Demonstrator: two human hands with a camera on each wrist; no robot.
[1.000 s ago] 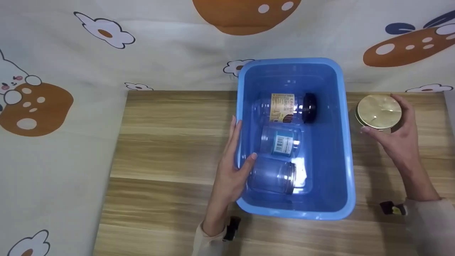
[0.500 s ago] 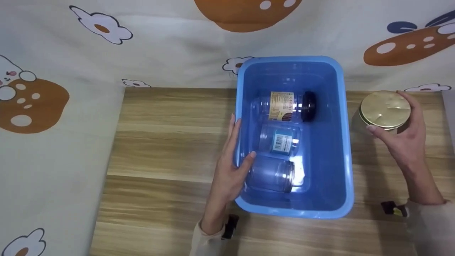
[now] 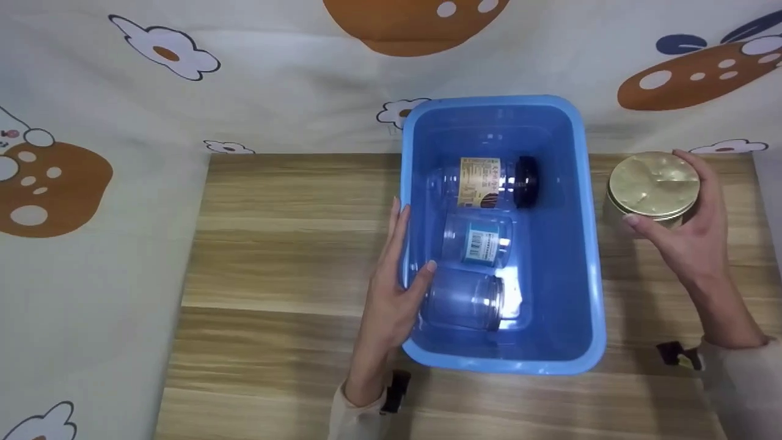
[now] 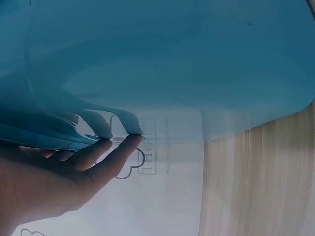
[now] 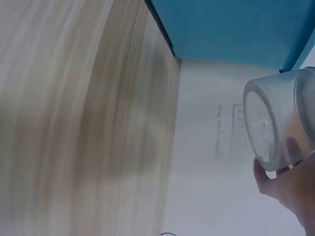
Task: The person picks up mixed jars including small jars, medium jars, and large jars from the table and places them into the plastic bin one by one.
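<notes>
My left hand [image 3: 391, 299] holds the left rim of a blue plastic tub [image 3: 595, 293], thumb over the inside and straight fingers [image 4: 118, 155] against the outer wall. To the tub's right, my right hand [image 3: 696, 238] grips a clear jar [image 5: 278, 123] with a gold lid [image 3: 655, 183], thumb at the front and fingers round the far right side. The jar is upright and raised, its base showing in the right wrist view. Inside the tub lie a dark-lidded jar with a yellow label [image 3: 479, 182], a clear jar with a blue-and-white barcode label [image 3: 482, 242] and an unlabelled clear jar [image 3: 461, 299].
The tub stands on a wood-grain table [image 3: 275, 256], its far end close to a patterned cloth backdrop [image 3: 293, 79]. Bare table stretches left of the tub, and a narrower strip lies to its right under the held jar.
My right hand has lifted the gold-lidded jar a little, its lid now looking larger, and moved it slightly away from the tub. The left hand keeps its place on the rim.
</notes>
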